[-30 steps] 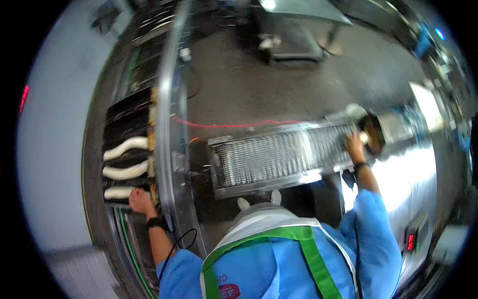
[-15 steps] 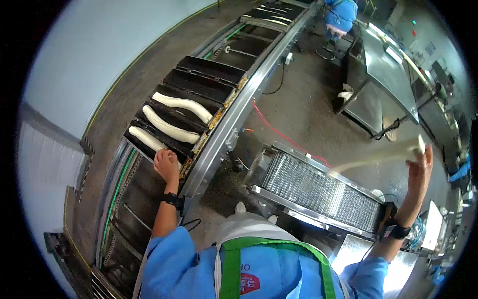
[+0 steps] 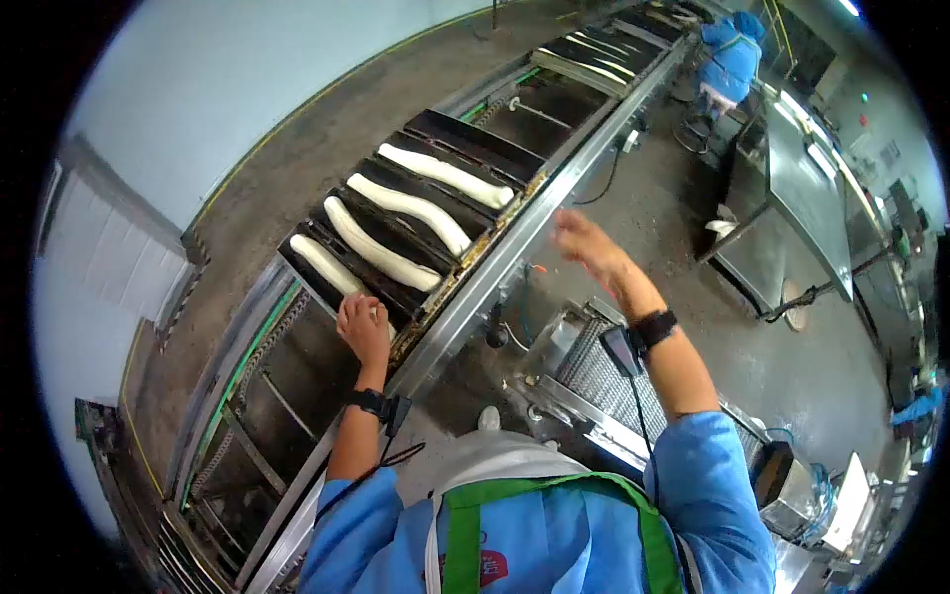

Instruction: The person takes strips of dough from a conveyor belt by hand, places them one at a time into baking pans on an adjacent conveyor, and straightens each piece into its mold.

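Note:
My left hand [image 3: 365, 333] rests on the lower end of the nearest dough strip [image 3: 323, 262], its fingers curled over the dough. That strip lies lengthwise in a black tray at the near end of the conveyor. Beyond it, more long pale strips lie in black trays: a second strip [image 3: 381, 247], a slightly bent third strip [image 3: 411, 210] and a fourth strip [image 3: 447, 176]. My right hand [image 3: 590, 244], blurred by motion, hovers just outside the conveyor's metal rail [image 3: 539, 223]. Its fingers look stretched out and no dough shows in them.
A mesh-belt conveyor [image 3: 609, 381] stands below my right forearm. Farther along the line are black trays [image 3: 594, 57] with thinner strips. A person in blue [image 3: 732, 61] is at the far end, beside a steel table [image 3: 807, 198]. A cable runs from each wrist device.
My right hand has swung left from the far right and no longer holds its dough strip. Another strip now lies in the fourth tray. My left hand stays on the nearest strip.

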`<state>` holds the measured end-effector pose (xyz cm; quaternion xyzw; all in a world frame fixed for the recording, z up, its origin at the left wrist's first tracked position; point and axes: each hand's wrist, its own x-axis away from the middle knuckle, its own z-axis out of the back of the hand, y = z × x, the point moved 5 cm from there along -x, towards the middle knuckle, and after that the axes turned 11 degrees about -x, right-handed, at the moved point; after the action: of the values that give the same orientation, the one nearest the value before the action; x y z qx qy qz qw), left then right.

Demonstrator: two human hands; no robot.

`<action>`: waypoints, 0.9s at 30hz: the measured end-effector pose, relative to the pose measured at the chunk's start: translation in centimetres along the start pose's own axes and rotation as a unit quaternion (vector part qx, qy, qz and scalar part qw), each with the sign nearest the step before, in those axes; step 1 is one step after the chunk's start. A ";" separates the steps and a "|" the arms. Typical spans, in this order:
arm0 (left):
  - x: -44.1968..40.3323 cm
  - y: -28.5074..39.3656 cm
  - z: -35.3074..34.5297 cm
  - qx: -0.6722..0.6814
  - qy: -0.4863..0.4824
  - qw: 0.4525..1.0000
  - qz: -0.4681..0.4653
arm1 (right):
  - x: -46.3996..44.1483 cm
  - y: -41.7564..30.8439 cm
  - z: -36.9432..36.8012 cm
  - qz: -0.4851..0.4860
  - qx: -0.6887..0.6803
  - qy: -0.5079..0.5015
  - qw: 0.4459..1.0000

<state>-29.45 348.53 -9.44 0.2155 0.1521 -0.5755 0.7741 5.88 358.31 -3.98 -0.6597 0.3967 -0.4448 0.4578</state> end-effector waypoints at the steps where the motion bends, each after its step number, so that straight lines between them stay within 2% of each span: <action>1: 0.2 0.3 -0.3 -0.001 0.003 1.000 -0.005 | 1.0 2.3 1.3 -0.041 0.018 -0.012 0.999; 2: 0.3 0.3 -0.6 0.004 -0.003 1.000 -0.009 | 2.3 4.9 3.0 -0.083 0.036 -0.024 0.996; 4: 0.1 -0.3 -0.9 0.019 -0.008 0.999 -0.025 | 5.6 11.1 8.4 -0.077 0.064 0.017 0.995; 6: 0.1 -0.4 -0.8 -0.001 0.006 1.000 -0.020 | 11.5 12.4 12.3 -0.028 0.228 0.085 0.970; 7: 0.2 -0.2 -1.0 -0.025 0.029 0.999 -0.038 | 14.1 13.5 14.7 -0.033 0.221 0.112 0.968; 9: -0.3 0.7 0.1 0.040 0.040 0.994 -0.093 | 20.9 18.2 19.8 -0.146 0.327 0.207 0.910; 10: -0.1 0.2 -1.3 -0.007 0.060 0.990 -0.129 | 24.3 20.2 21.7 -0.121 0.367 0.247 0.889; 11: -0.3 -0.6 -2.4 -0.062 0.028 0.990 -0.127 | 27.7 21.4 23.3 -0.101 0.407 0.286 0.861; 12: -0.4 0.0 -1.8 -0.019 0.068 0.982 -0.175 | 30.9 21.9 24.1 -0.127 0.426 0.314 0.839; 13: -0.4 -0.7 -2.8 -0.067 0.105 0.973 -0.193 | 33.4 22.2 24.8 -0.156 0.443 0.336 0.816; 14: -0.9 -0.5 -2.5 -0.099 -0.024 0.988 -0.116 | 35.5 21.7 24.8 -0.194 0.464 0.343 0.793; 15: -0.7 0.7 -0.6 -0.089 -0.016 0.982 -0.163 | 37.5 20.5 24.1 -0.227 0.486 0.377 0.755; 16: -1.1 -3.6 -3.8 -0.073 0.001 0.984 -0.160 | 39.2 21.3 25.2 -0.250 0.489 0.352 0.758; 17: -1.8 -7.0 -6.8 -0.063 0.021 0.987 -0.144 | 40.9 20.4 24.8 -0.274 0.452 0.403 0.747; 19: -0.5 -2.9 -2.5 -0.282 0.040 0.942 -0.176 | 44.2 20.8 25.8 -0.299 0.406 0.447 0.739; 20: -0.6 -3.2 -3.0 -0.279 0.044 0.942 -0.184 | 45.1 19.9 25.5 -0.300 0.399 0.453 0.738; 22: -0.9 -6.1 -4.0 -0.366 0.006 0.923 -0.120 | 47.2 18.2 25.7 -0.348 0.441 0.483 0.671; 23: -0.5 -3.9 -1.9 -0.368 0.010 0.922 -0.120 | 47.9 18.8 26.4 -0.346 0.439 0.483 0.674; 25: 1.0 -1.3 2.6 -0.404 -0.084 0.910 -0.033 | 50.4 19.4 28.6 -0.347 0.526 0.506 0.589; 27: 1.7 -1.7 3.9 -0.409 -0.060 0.910 -0.026 | 52.1 19.5 29.3 -0.394 0.548 0.496 0.546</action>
<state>-30.67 344.77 -7.18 -0.1588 0.3326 -0.4953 0.7867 46.58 312.02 -16.41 -0.0454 -0.0600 -0.9679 0.2397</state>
